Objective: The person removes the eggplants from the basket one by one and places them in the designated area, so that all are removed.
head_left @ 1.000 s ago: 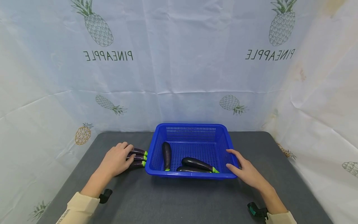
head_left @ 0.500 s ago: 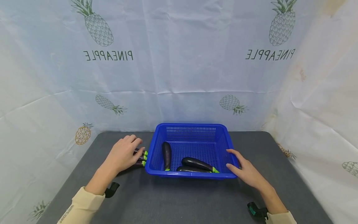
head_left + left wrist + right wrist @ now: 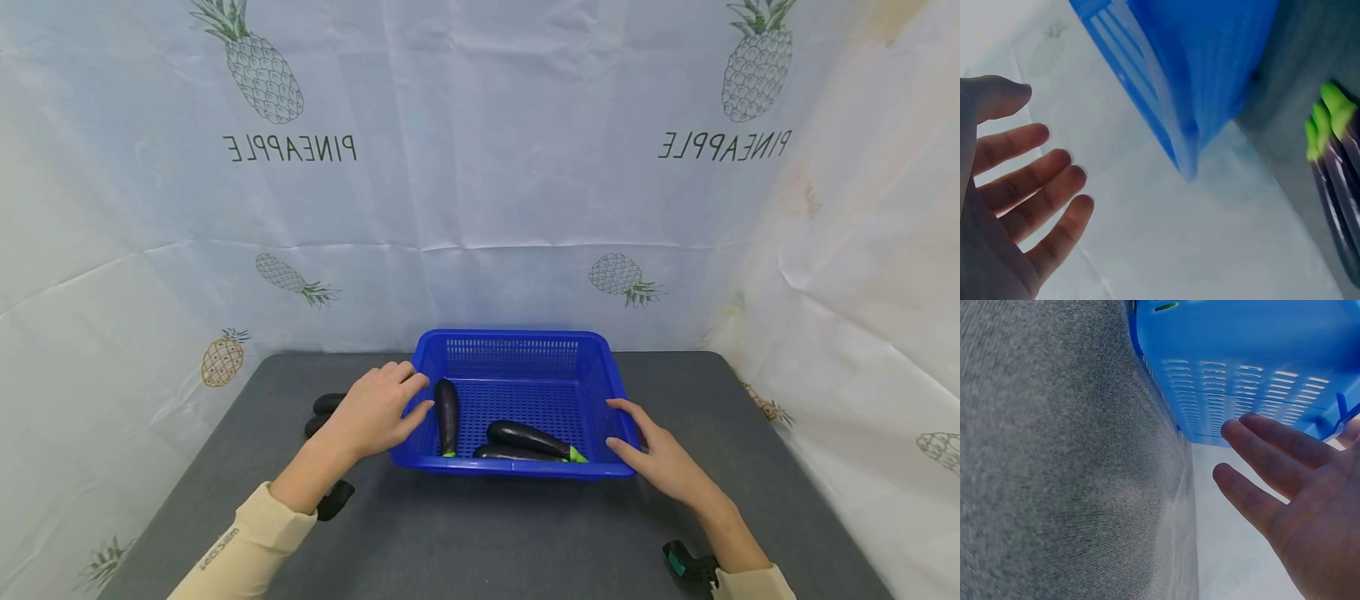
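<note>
Blue basket [image 3: 517,398] holding 3 eggplants [image 3: 525,437], my left grip [image 3: 377,412] loosely spread at its left side, my right grip [image 3: 662,460] straight-fingered at its right.

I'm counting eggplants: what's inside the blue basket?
Three show in the blue basket: a left eggplant and two front eggplants. The near rim hides part of the nearest one; anything beneath them is covered.

A curtained-off workspace, home or workshop unclear: pale pineapple-printed sheets [image 3: 510,192] hang at nine, twelve and three o'clock around a dark grey bench [image 3: 495,533].
</note>
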`<state>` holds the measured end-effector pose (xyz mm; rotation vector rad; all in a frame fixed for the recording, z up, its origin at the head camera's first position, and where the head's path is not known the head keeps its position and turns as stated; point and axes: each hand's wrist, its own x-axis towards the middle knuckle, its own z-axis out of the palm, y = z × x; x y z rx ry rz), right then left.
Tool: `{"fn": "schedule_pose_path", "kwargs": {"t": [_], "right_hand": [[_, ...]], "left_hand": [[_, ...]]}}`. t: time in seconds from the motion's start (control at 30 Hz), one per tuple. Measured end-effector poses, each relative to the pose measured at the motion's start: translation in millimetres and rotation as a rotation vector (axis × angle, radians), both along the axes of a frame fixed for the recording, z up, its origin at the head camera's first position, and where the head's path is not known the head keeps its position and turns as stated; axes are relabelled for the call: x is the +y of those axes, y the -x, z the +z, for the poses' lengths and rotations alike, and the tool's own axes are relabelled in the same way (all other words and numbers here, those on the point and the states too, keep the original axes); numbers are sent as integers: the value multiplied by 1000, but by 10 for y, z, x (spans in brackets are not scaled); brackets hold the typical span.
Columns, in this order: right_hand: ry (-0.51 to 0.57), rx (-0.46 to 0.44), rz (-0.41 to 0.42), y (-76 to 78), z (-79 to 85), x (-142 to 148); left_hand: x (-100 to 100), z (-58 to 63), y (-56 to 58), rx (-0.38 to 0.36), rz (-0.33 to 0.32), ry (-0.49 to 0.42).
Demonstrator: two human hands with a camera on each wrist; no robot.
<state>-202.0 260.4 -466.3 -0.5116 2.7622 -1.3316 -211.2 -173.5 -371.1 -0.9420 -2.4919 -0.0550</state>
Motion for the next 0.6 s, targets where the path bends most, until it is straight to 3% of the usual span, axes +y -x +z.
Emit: {"fn": "schedule_pose_path", "kwargs": {"t": [0.3,0.6], "right_hand": [[-1,-7,-1,0,22,-9],[-4,0,-1,-4,23,-7]], "left_hand": [[319,55,1,-42,-75,14],[620,57,40,-37,-160,78]]}}
